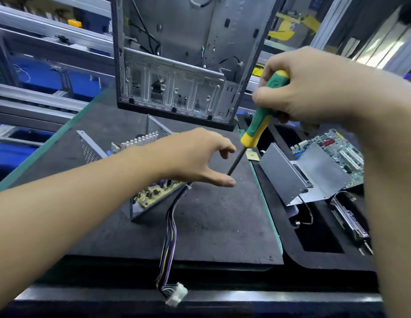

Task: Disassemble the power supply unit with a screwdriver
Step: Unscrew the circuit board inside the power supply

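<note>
The opened power supply unit [140,203] lies on a dark mat [211,214], its metal case tilted and its circuit board and heat sinks exposed; my left forearm hides much of it. A bundle of wires [168,244] runs from it to a white connector [177,294] at the table's front edge. My left hand [195,157] hovers over the unit's right end, thumb and curled fingers apart around the screwdriver's tip, gripping nothing. My right hand [310,86] grips the green and yellow screwdriver [257,125], whose dark shaft slants down to the left.
An empty computer case [188,60] stands upright behind the mat. To the right a black tray [314,255] holds a grey metal cover [291,175], a motherboard [337,148] and a flat metal part. Metal racks and blue bins line the left.
</note>
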A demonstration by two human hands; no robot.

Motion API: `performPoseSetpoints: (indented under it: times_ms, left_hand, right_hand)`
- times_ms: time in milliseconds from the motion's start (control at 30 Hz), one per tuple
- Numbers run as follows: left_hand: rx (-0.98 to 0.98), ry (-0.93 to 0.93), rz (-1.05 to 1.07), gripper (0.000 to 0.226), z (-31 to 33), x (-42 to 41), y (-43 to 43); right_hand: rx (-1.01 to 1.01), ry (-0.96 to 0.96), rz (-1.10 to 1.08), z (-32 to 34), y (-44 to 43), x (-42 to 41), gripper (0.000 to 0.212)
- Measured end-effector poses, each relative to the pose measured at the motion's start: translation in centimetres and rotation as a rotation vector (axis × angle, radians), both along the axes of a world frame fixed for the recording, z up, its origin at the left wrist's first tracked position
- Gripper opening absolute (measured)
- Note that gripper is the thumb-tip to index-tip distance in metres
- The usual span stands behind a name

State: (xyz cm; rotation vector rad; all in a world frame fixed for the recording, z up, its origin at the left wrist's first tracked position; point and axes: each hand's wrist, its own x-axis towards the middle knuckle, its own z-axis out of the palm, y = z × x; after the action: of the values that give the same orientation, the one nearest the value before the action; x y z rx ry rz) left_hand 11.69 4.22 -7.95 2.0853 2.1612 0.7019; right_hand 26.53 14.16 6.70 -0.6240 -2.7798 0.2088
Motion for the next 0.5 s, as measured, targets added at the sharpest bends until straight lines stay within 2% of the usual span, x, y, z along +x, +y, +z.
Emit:
performPoseSetpoints:
  times_ms: [67,167,233,333,500]
  left_hand:
    - [-0.041,-0.008,0.044,0.068,-0.2,1.0,1.1]
    - [-0.035,-0.158,0.019,0.031,-0.4,2.4,2.7]
    - [-0.04,-0.298,0.009,0.017,-0.4,3.0,3.5]
    - [-0.106,-0.423,0.032,0.018,-0.9,3.6,4.5]
    - [-0.338,-0.683,0.021,0.018,-3.1,7.9,8.2]
  right_hand:
    - [-0.007,0.027,-0.01,0.6,0.6,1.0,0.02]
    - [-0.056,0.094,-0.024,1.0,1.4,2.4,0.019]
    - [-0.061,0.126,-0.043,1.0,2.0,3.3,0.019]
    - [-0.041,0.155,-0.127,1.0,3.3,4.8,0.02]
    - [0.124,0.12,-0.297,1.4,5.0,7.2,0.031]
